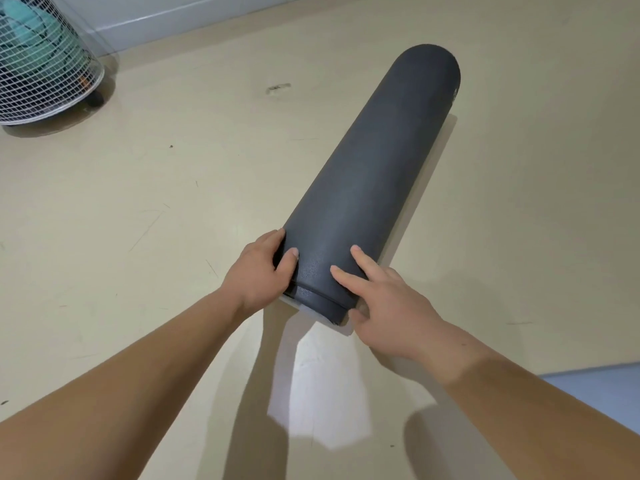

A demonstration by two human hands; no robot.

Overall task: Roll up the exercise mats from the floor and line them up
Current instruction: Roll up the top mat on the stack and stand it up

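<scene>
A dark grey exercise mat (370, 174) lies fully rolled into a thick cylinder on the beige floor, running from the centre up to the upper right. My left hand (258, 271) grips the near end from the left, thumb on top and fingers curled round the side. On the right of that same end, my right hand (384, 299) rests with straight fingers on the top of the roll and its thumb tucked under the edge.
A white wire-mesh fan (38, 57) stands on the floor at the top left, by the pale wall (194, 15). A blue surface (602, 389) shows at the lower right edge. Bare beige floor (156, 209) surrounds the roll.
</scene>
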